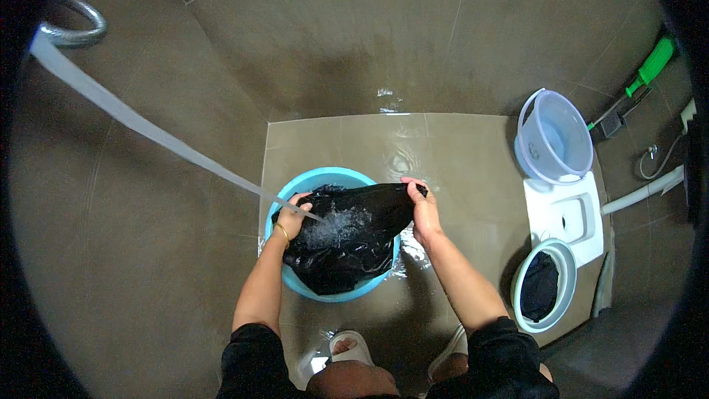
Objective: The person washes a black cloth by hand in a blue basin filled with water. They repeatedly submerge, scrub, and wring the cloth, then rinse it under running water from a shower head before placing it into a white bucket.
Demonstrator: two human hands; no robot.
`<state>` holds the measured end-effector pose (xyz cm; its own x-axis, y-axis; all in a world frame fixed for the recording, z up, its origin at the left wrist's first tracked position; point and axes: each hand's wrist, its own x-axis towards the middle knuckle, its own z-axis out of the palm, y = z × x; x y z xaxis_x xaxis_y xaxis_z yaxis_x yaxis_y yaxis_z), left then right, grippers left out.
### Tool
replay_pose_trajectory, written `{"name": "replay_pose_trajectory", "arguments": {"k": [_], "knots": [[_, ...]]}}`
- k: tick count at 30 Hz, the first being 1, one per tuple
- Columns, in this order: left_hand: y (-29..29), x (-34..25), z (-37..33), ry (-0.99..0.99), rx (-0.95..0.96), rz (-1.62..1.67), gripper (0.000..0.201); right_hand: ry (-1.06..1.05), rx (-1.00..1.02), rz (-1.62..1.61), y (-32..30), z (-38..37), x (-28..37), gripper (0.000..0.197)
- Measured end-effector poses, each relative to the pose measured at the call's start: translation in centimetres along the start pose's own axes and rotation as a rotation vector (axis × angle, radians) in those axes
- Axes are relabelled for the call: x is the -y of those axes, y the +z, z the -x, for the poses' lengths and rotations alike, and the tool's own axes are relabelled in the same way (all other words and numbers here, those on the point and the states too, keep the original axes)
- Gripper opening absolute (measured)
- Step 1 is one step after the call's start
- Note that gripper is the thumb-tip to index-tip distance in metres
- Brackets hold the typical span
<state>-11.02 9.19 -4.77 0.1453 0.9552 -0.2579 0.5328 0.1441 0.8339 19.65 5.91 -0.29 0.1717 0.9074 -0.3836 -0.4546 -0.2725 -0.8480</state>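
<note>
A wet black garment [362, 233] is spread over a round blue basin [329, 176] on the floor. With its fingers closed on the cloth's left edge, my left hand [292, 220] wears a thin gold bangle at the wrist. My right hand [424, 210] pinches the far right corner and holds it up beyond the basin's rim. A stream of water [170, 146] falls slantwise from the upper left and splashes on the middle of the fabric. The cloth hides most of the basin's inside.
At the right, a pale blue bucket [555, 137] stands by a white squat toilet [567, 214]. Nearer me, a light basin [571, 281] holds dark cloth. A green-handled brush [653, 65] leans by the right wall. Water wets the tiled floor [473, 148].
</note>
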Motion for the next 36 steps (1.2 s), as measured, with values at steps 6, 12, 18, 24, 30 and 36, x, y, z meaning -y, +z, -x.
{"name": "replay_pose_trajectory", "arguments": {"k": [6, 12, 18, 24, 30, 36], "knots": [[0.3, -2.3, 7.9, 0.195, 0.211, -0.437, 0.041, -0.040, 0.110, 0.146, -4.6, 2.3, -0.9, 0.034], [-1.1, -4.2, 15.8, 0.349, -0.169, 0.055, 0.015, -0.084, 0.458, 0.280, -3.2, 5.2, 3.3, 0.029], [-7.2, -17.6, 16.8, 0.627, -0.300, 0.641, 0.020, -0.329, 0.697, -0.295, 3.5, 9.6, 12.2, 0.028], [1.4, -18.9, 12.8, 0.638, -0.142, 0.924, 0.040, -0.563, 0.487, -0.135, 10.9, 11.6, 7.8, 0.037], [6.5, -15.5, 11.0, 0.328, -0.142, 0.734, 0.030, -0.386, 0.249, 0.462, 8.5, 9.9, 2.3, 0.070], [3.5, -17.5, 10.2, 0.234, -0.400, 0.831, 0.021, -0.517, 0.695, 1.051, 4.1, 10.4, 2.6, 0.129]]}}
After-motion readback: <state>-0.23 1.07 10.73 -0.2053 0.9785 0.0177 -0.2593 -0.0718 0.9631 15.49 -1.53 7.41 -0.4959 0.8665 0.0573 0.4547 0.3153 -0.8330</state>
